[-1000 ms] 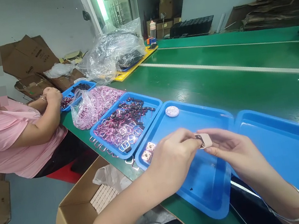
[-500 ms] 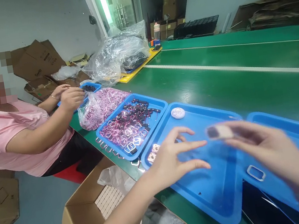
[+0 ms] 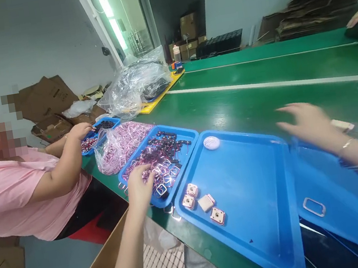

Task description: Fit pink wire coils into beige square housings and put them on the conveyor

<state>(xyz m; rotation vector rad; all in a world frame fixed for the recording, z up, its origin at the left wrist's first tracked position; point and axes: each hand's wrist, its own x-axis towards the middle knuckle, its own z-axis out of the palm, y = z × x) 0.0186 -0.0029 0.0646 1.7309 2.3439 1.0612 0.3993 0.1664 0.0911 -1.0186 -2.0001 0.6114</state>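
Head view: left hand (image 3: 140,186) down in the tray of pink coils (image 3: 160,164), fingers curled among them; whether it pinches one, cannot tell. Right hand (image 3: 306,123) spread open over the green belt (image 3: 244,96), small beige piece (image 3: 342,125) just beside it. Middle blue tray (image 3: 251,186) between them holds four square parts (image 3: 203,202). Co-worker's hand (image 3: 81,131) at far tray.

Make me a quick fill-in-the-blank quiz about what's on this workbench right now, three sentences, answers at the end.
1. The left hand reaches into the tray of copper coils, whose colour is ____.
2. The right hand hovers over the ____ conveyor belt.
3. The white round disc lies at the far corner of the middle tray, which also holds ____ small square parts.

Missing words: blue; green; four
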